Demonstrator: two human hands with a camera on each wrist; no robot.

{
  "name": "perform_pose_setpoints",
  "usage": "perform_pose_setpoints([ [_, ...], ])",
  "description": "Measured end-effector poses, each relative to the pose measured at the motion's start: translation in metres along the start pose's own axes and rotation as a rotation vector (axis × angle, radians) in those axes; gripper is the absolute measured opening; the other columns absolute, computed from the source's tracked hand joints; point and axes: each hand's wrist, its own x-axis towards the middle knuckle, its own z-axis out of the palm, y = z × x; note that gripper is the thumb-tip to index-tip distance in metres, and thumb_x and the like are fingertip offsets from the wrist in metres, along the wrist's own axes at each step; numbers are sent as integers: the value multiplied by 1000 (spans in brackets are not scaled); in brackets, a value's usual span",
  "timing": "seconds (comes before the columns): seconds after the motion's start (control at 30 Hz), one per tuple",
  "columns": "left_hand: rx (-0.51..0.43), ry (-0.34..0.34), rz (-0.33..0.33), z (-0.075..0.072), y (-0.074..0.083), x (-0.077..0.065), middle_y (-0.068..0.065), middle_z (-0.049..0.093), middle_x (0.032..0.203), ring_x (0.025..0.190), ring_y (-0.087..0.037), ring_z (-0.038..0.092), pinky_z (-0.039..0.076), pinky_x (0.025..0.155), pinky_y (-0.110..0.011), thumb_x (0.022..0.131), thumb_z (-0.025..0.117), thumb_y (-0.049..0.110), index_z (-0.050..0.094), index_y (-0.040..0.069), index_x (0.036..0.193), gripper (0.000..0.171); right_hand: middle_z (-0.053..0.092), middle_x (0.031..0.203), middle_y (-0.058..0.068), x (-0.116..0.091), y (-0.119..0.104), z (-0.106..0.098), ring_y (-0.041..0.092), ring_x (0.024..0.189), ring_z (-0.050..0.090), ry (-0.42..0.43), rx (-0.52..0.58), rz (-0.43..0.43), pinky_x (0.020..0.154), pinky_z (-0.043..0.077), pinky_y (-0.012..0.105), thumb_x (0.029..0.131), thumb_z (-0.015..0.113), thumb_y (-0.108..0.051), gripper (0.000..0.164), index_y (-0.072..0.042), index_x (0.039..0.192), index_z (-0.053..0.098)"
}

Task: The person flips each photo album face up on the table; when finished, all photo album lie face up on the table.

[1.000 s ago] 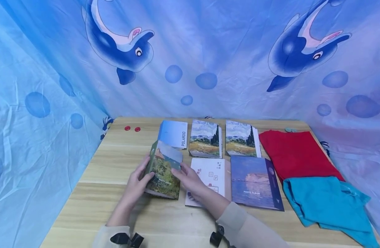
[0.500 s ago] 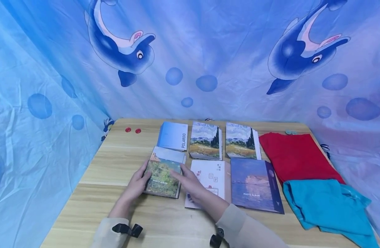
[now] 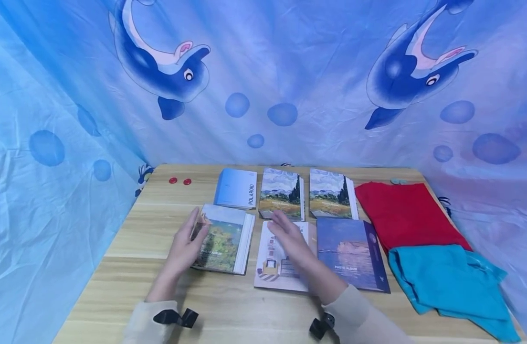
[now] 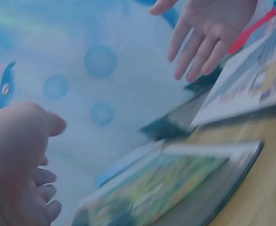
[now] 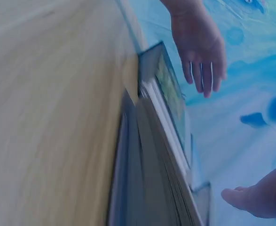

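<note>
A photo album [image 3: 224,241] with a green tree-and-sky painting lies on the table at the front left of the group, its white page edges facing right. My left hand [image 3: 185,247] is at the album's left edge, fingers extended. In the left wrist view that hand [image 4: 15,160] shows beside the album [image 4: 156,188], thumb apart. My right hand [image 3: 292,243] hovers over a white album [image 3: 285,274] with small drawings, its fingers straight and nothing in them. To the right of that lies a purple seascape photo album [image 3: 345,251].
Behind stand a blue Polaroid album [image 3: 235,188] and two landscape-painting albums, one left [image 3: 282,191] and one right [image 3: 330,191]. A red cloth [image 3: 411,215] and a teal cloth [image 3: 448,277] lie at the right. Two red discs [image 3: 179,181] sit at the back left of the wooden table [image 3: 130,282].
The green photo album has gone from tilted between both hands to lying flat. My right hand has let go and moved right, over the white album; the left has loosened at the album's left edge.
</note>
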Motion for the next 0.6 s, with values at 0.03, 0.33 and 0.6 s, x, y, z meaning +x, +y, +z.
perform_pose_setpoints([
  [0.03, -4, 13, 30, 4, 3, 0, -25, 31, 159, 149, -43, 25, 15, 121, -60, 107, 53, 28, 18, 6, 162, 69, 31, 164, 12, -2, -1, -5, 31, 150, 27, 16, -7, -13, 122, 21, 50, 101, 60, -40, 77, -7, 161, 23],
  [0.33, 29, -11, 149, 42, 29, 4, -12, 18, 168, 154, -34, 15, 14, 122, -58, 107, 50, 34, 21, 8, 162, 67, 24, 165, 15, -19, 3, -45, 31, 152, 22, 125, -46, -85, 123, 19, 46, 104, 58, -22, 71, -5, 161, 19],
  [0.6, -68, -80, 142, 90, 39, -2, -16, 22, 166, 153, -33, 20, 15, 122, -54, 106, 52, 32, 26, 6, 160, 65, 23, 164, 21, -29, 29, -71, 36, 153, 18, 223, -42, 26, 124, 15, 48, 106, 55, -24, 69, 0, 160, 19],
])
